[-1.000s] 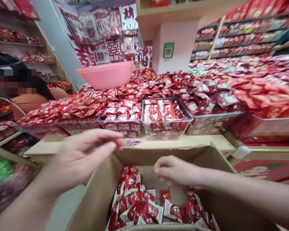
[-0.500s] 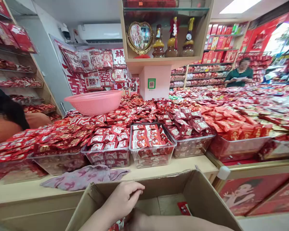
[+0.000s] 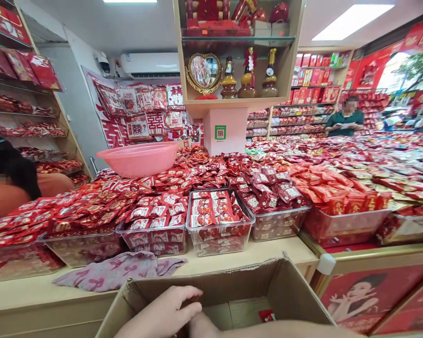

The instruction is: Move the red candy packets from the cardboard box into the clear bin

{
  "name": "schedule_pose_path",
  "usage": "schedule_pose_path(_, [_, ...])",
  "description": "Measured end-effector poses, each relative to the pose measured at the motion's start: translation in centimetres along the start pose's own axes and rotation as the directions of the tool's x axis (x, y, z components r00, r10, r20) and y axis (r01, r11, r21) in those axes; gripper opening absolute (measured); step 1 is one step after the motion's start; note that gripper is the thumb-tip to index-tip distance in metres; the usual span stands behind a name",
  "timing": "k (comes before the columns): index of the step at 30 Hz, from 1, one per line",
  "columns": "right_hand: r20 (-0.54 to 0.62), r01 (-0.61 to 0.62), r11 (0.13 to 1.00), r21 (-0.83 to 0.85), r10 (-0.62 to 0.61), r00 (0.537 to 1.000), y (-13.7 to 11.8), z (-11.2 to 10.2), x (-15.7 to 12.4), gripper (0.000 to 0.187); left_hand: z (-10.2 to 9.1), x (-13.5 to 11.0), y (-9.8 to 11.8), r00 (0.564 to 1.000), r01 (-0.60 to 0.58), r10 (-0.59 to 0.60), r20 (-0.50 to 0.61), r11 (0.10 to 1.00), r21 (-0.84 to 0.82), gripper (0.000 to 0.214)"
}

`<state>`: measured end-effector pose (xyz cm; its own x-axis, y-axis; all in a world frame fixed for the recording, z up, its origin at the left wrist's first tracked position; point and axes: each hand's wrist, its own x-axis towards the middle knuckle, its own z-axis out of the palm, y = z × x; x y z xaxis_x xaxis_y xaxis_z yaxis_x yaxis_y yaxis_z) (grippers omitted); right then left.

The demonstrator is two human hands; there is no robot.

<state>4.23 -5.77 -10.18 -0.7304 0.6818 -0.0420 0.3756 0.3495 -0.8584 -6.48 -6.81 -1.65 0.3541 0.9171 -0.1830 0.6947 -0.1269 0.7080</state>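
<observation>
My left hand [image 3: 171, 307] is over the near left part of an open cardboard box [image 3: 239, 277], its thumb apart from its loosely curved fingers. I see nothing held in it. My right hand [image 3: 201, 325] is low inside the box, just beside and partly under my left hand. Its fingers are hidden, so any hold is not visible. A small red packet [image 3: 267, 316] lies on the box bottom to the right. Just beyond the box stands a clear plastic bin [image 3: 220, 234] with rows of red and white packets [image 3: 216, 210].
More clear bins [image 3: 155, 239] heaped with red packets line the counter [image 3: 211, 258]. A pinkish patterned cloth [image 3: 116, 271] lies at the counter's front edge. A pink basin [image 3: 139, 159] rests on the packets. One person [image 3: 344, 119] stands far right; another [image 3: 14, 173] is at left.
The view has tilted up slightly, so everything sits lower in the picture. My left thumb and fingers have parted a little, and my right hand now shows closer beside them.
</observation>
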Motion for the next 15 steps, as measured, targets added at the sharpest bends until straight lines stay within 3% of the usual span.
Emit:
schedule_pose_path(2, [0.016, 0.028, 0.997, -0.075, -0.027, 1.0, -1.1, -2.3, -0.7, 0.038, -0.5, -0.3, 0.2, 0.995, 0.04, -0.024, 0.092, 0.984, -0.173, 0.04])
schedule_pose_path(4, [0.005, 0.044, 0.984, -0.175, -0.043, 0.999, -2.2, -4.8, -1.6, 0.028, -0.6, -0.5, 0.8, 0.982, 0.062, 0.003, 0.187, 0.939, -0.339, 0.056])
schedule_pose_path(7, [-0.116, 0.053, 0.986, -0.159, -0.072, 0.991, -3.1, -7.3, -3.1, 0.015, -0.1, -0.4, 1.9, 0.977, 0.041, 0.068, 0.202, 0.869, -0.492, 0.065])
schedule_pose_path(11, [-0.23, 0.099, 0.995, -0.005, -0.098, 0.968, -3.0, -8.0, -4.0, 0.008, 0.6, -0.2, 3.0, 0.991, 0.003, 0.063, 0.115, 0.868, -0.497, 0.047])
schedule_pose_path(15, [-0.329, 0.116, 0.984, 0.134, -0.066, 0.942, -3.2, -8.5, -4.0, 0.005, 0.1, -0.3, 3.8, 0.993, 0.038, 0.026, 0.112, 0.846, -0.531, 0.016])
